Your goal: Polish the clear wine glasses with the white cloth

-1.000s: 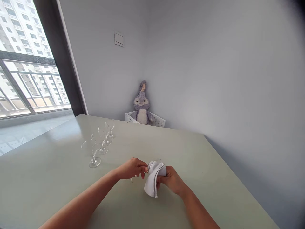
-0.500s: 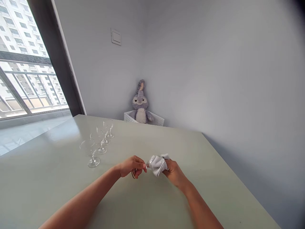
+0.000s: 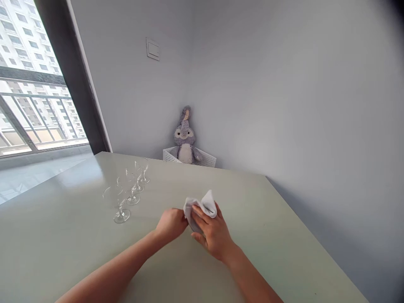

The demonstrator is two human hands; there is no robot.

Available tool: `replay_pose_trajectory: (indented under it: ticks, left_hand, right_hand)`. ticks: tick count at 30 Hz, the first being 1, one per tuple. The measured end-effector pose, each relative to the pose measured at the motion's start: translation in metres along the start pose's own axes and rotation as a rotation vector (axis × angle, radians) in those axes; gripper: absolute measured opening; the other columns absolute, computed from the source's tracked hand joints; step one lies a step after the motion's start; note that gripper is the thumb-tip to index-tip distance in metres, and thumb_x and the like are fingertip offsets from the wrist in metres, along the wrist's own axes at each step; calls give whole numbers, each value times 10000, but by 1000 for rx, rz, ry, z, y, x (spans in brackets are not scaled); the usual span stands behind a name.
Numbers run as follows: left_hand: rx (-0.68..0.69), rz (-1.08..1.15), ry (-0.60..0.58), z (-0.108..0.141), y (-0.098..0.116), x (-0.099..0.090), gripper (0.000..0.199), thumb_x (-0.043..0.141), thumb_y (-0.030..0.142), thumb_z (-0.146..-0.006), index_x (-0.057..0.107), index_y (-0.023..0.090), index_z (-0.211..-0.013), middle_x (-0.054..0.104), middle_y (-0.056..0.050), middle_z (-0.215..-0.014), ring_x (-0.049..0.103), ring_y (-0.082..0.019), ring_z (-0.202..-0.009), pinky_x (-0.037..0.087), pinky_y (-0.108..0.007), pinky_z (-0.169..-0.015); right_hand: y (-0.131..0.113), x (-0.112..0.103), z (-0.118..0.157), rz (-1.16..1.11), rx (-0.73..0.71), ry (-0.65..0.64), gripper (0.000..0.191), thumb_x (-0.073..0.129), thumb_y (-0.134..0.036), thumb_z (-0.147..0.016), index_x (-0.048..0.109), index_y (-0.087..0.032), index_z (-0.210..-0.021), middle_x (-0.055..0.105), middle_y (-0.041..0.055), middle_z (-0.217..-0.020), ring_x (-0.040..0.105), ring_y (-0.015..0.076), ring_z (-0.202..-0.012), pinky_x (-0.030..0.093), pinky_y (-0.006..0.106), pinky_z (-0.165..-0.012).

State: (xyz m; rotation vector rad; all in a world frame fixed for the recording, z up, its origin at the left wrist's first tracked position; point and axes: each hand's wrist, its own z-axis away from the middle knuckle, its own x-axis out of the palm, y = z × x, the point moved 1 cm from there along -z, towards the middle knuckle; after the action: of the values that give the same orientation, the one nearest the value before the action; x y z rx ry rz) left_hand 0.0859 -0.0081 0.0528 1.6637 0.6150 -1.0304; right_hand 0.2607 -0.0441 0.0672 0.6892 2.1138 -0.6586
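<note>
In the head view, my left hand point(image 3: 173, 224) is closed around the stem of a wine glass, now mostly hidden behind the cloth and fingers. A white cloth point(image 3: 193, 205) wraps the glass's bowl, one corner sticking up. My right hand point(image 3: 213, 233) presses the cloth against the glass from the right, fingers on top and thumb below. Both hands are close together over the middle of the table. To their left, several clear stemmed glasses stand upright in a slanting row, the closest being a wine glass point(image 3: 121, 215).
The pale green table point(image 3: 271, 248) fills the lower view and ends near the walls. Beyond its far edge, a grey plush toy point(image 3: 185, 136) sits in a white perforated basket point(image 3: 206, 159). A window point(image 3: 41, 113) with railings is at left.
My right hand has rolled over the cloth, its back now facing up and its fingers spread on it. The cloth has shifted slightly left, covering the glass parts that showed before.
</note>
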Motion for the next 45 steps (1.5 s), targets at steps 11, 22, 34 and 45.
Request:
replay_pose_trajectory:
  ticks: [11, 22, 34, 45]
  left_hand:
    - [328, -87, 185, 11, 13, 19, 223, 410, 347, -849, 587, 213, -860, 583, -9, -604, 521, -142, -589, 349, -242, -556]
    - [60, 364, 308, 10, 13, 30, 343, 376, 363, -857, 452, 277, -1180, 496, -25, -906, 527, -113, -675, 442, -248, -632]
    - [26, 836, 240, 12, 19, 26, 391, 455, 414, -816, 499, 296, -1186, 476, -66, -1208, 462, -232, -1092, 362, -387, -935]
    - [-71, 1351, 35, 7, 20, -1, 468, 608, 392, -723, 385, 219, -1096, 581, -85, -1069, 572, -164, -845, 429, -280, -708]
  right_hand:
    - [52, 13, 5, -1271, 957, 378, 257, 538, -359, -739, 571, -178, -560, 552, -7, -525, 495, 130, -496, 401, 266, -513]
    - [-6, 37, -4, -1829, 919, 417, 168, 526, -261, -744, 634, -197, -857, 641, 29, -921, 563, 190, -862, 438, 314, -713]
    - [-20, 34, -1, -1655, 835, 213, 214, 635, -307, -721, 637, -223, -917, 609, 19, -819, 514, 153, -755, 387, 274, -678]
    - [-10, 27, -4, -1475, 850, 136, 200, 638, -357, -695, 619, -165, -745, 522, -13, -641, 388, 99, -572, 320, 225, -525]
